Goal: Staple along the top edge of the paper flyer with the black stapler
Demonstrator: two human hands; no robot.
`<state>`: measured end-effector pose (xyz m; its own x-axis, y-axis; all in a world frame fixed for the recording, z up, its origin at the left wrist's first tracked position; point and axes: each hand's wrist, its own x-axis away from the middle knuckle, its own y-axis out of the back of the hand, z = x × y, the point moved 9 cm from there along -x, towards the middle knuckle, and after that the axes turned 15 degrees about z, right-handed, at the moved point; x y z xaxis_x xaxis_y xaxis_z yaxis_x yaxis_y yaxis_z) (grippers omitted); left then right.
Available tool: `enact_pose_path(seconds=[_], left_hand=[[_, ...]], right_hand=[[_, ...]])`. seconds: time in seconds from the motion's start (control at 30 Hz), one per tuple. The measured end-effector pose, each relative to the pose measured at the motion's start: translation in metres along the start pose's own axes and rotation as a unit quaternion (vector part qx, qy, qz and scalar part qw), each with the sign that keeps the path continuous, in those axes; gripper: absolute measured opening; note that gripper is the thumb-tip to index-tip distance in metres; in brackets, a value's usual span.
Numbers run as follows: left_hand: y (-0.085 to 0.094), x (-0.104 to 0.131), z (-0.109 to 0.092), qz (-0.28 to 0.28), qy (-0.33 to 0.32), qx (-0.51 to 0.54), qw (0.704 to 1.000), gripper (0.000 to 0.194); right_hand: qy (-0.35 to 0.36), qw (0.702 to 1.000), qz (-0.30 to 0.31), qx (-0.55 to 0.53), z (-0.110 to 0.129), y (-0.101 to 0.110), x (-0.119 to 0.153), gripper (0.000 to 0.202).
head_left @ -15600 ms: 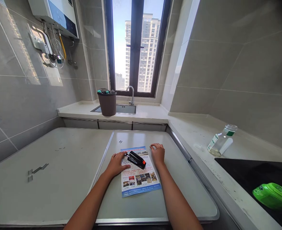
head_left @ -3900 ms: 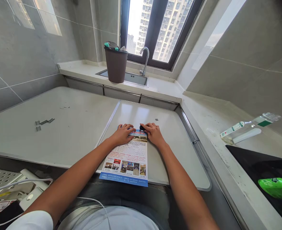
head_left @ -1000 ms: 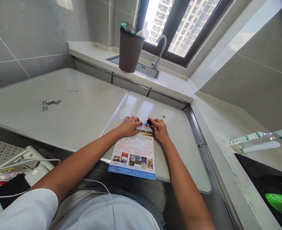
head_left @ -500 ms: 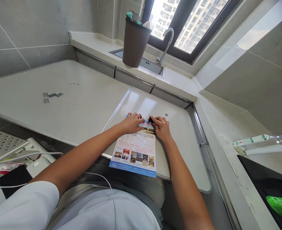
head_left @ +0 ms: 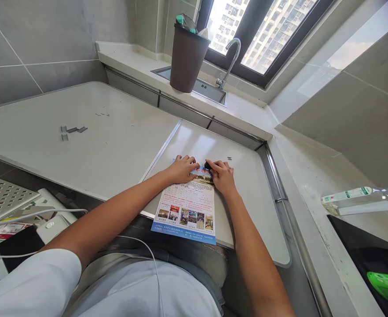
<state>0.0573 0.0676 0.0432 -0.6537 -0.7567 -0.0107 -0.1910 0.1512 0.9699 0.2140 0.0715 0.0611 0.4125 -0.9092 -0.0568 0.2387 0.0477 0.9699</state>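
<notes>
A printed flyer (head_left: 185, 200) with blue borders and rows of small photos lies on the white tabletop, its lower edge reaching past the table's front edge. My left hand (head_left: 181, 169) rests on the flyer's upper left part, fingers spread and pressing it down. At the upper right corner my right hand (head_left: 223, 177) is closed around a small black stapler (head_left: 207, 166), which is mostly hidden by the fingers. Short grey staple strips (head_left: 229, 158) lie just beyond that hand. More staple strips (head_left: 72, 130) sit on the left part of the table, near a few loose staples (head_left: 102, 115).
Behind the table, a brown bin (head_left: 189, 59) stands by a sink with a faucet (head_left: 231, 61). A metal rail (head_left: 275, 169) runs along the right side. A clear bottle (head_left: 359, 198) lies on the right counter. White cables (head_left: 62, 210) cross at the lower left.
Both hands keep their places on the flyer and the black stapler. Only a very slight shift of the whole view shows.
</notes>
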Motion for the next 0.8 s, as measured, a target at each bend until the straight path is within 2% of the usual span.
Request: enact_pose_path(seconds=[0.3, 0.8], left_hand=[[0.001, 0.001, -0.001, 0.006, -0.002, 0.007, 1.0, 0.035], [0.001, 0.0, -0.002, 0.017, -0.001, 0.017, 1.0, 0.035]], right_hand=[[-0.007, 1.0, 0.006, 0.023, 0.005, 0.001, 0.0, 0.055], [-0.037, 0.993, -0.003, 0.111, 0.019, -0.011, -0.001, 0.062]])
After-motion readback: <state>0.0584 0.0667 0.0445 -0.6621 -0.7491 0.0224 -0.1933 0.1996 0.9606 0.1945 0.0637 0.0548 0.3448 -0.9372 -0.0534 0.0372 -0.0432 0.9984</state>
